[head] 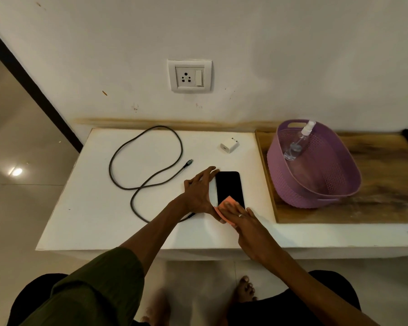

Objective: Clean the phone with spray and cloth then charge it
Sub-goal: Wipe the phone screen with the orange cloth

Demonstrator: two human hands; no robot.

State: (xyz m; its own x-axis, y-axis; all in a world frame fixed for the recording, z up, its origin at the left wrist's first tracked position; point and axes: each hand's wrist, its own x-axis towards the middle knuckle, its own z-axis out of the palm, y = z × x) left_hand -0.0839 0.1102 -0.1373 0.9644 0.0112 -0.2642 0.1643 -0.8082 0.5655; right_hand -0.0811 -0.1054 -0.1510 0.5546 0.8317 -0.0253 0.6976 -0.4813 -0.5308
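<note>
Purple basket (335, 184) (perforated walls) sits on a wooden tray (386, 208).

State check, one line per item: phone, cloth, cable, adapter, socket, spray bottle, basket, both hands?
phone: flat on the table, screen dark, no cable attached
cloth: on the phone's near end, under the right hand
cable: looped on the table, visible end free
adapter: loose, unplugged
socket: empty
spray bottle: leaning in the basket
basket: tilted
left hand: steadies the phone's left edge
right hand: presses the cloth, fingers straight

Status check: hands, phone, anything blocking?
Left hand steadies phone at its edge. Right hand presses orange cloth on screen's near end. Cable, adapter unplugged; nothing blocking.
</note>
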